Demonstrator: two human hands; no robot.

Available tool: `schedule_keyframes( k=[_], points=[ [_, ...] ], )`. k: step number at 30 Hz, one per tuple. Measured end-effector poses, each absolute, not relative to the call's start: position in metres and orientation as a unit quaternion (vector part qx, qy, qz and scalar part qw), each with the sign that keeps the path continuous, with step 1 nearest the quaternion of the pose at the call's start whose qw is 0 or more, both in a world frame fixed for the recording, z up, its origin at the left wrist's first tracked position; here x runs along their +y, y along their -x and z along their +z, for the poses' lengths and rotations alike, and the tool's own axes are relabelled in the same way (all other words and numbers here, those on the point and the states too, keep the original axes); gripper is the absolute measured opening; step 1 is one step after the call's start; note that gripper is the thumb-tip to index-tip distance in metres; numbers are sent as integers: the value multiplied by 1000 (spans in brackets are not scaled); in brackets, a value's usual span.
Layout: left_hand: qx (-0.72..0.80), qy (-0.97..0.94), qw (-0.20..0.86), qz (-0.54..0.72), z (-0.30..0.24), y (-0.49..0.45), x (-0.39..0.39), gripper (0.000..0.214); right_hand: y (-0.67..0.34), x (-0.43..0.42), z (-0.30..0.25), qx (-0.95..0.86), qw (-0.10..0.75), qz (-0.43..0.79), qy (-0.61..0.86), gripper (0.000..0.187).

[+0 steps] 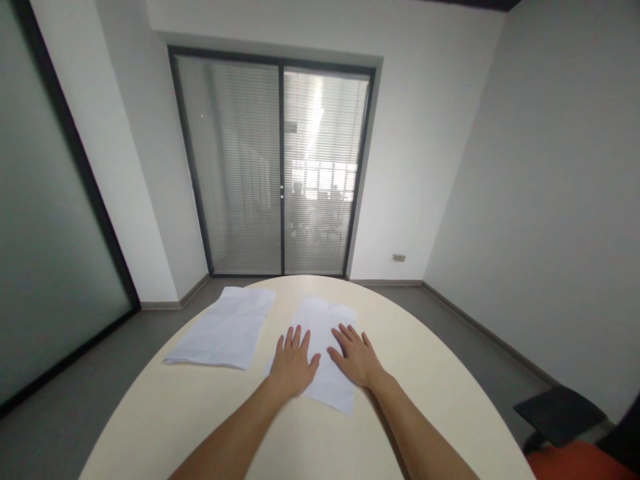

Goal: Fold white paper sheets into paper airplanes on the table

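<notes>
A white sheet of paper (323, 320) with faint creases lies on the round table in front of me. My left hand (293, 363) rests palm down over its left side, fingers spread. On its right side lies my right hand (356, 357), also palm down with the fingers apart. Neither hand grips anything. To the left is a separate stack of white paper (225, 327), creased and slightly uneven, apart from both hands. Parts of the sheet under my palms are hidden.
The pale round table (425, 400) has a curved edge on all visible sides. An office chair with a black armrest (560, 413) and an orange seat (575, 460) stands at the lower right. Beyond the table are a glass door with blinds (240, 173) and white walls.
</notes>
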State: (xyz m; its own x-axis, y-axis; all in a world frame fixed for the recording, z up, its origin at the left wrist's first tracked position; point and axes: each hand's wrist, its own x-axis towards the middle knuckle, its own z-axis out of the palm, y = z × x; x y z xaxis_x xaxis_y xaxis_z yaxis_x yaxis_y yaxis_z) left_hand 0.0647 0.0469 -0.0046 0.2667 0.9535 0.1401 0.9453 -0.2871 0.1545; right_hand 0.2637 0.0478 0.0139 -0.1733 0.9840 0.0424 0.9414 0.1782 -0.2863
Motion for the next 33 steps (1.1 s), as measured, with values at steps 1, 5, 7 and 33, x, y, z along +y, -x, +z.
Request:
schedule_keyframes(
  k=[1,5,7,33],
  points=[
    [592,-800,27,100,-6,-64,47,70,-264,48,13,-759,108,94,635,65],
    [594,-799,29,89,0,-66,41,73,-265,52,10,-764,101,94,630,66],
    [605,-792,32,72,5,-67,35,76,-267,54,9,-772,92,107,620,66],
    [539,-817,5,204,-9,-42,45,51,-294,60,-10,-708,247,58,659,61]
  ],
)
